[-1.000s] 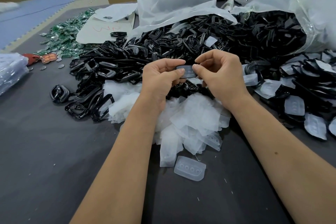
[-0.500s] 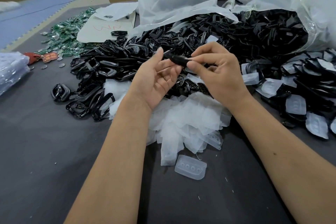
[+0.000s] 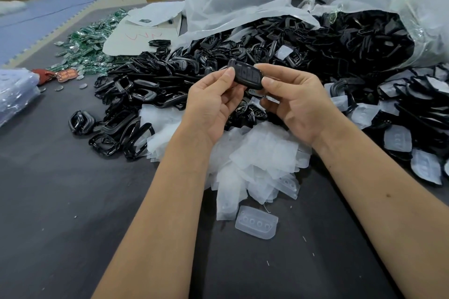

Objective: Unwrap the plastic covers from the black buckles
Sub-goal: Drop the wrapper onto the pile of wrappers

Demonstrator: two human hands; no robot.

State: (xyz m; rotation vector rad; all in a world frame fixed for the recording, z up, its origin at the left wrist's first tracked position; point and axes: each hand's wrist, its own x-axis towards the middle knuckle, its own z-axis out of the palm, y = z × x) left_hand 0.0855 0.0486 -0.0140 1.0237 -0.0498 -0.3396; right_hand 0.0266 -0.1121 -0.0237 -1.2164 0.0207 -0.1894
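Head view: your left hand and right hand pinch opposite ends of one bare black buckle, its long axis running between your thumbs.

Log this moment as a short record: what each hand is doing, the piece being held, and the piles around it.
left hand: pinches the left end of the held buckle
right hand: pinches its right end
held buckle: black, bare, no plastic cover on it, raised above the piles
peeled covers: whitish heap below the hands
loose cover: lies alone on the table, nearest the camera
bare buckles: black pile to the left
covered buckles: pile to the right
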